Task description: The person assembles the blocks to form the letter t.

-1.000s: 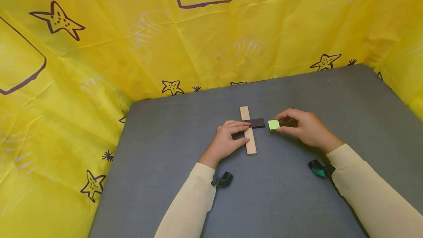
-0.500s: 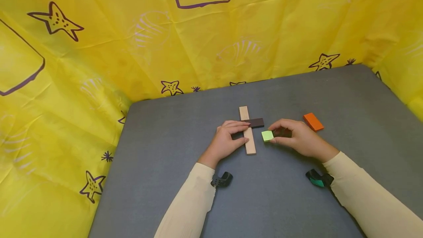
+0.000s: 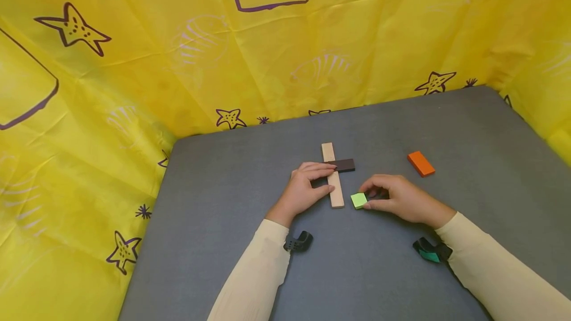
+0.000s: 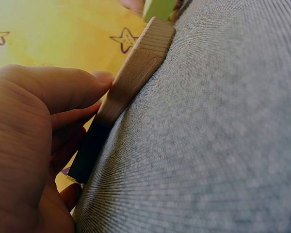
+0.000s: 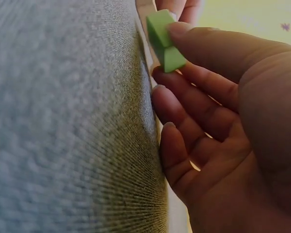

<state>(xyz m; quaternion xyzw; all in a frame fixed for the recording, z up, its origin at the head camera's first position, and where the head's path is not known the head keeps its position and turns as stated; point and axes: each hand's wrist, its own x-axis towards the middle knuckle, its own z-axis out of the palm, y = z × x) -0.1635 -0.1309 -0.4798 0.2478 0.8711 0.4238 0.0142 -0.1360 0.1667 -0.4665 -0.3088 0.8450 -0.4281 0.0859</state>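
Note:
Light wooden strips [image 3: 336, 193] run away from me on the table, showing on both sides of a dark brown block [image 3: 345, 165] that lies crosswise. My left hand [image 3: 305, 189] rests on them, fingers reaching over the dark block's left end. In the left wrist view its thumb touches the edge of the wooden strip [image 4: 131, 80]. My right hand [image 3: 397, 199] pinches a small light green block [image 3: 359, 200] between thumb and fingers, just right of the strip's near end. The right wrist view shows the green block [image 5: 164, 41] at the thumb tip, the other fingers close over the table.
An orange block [image 3: 421, 164] lies flat beyond my right hand. The grey table [image 3: 223, 187] meets a yellow cloth wall [image 3: 267, 63] printed with starfish at its back and sides. Black straps [image 3: 299, 241] stick out at both wrists.
My right hand has brought the green block nearer to me and slightly left, from beside the dark block to the strip's near end. The orange block has come into sight. My left hand stays put.

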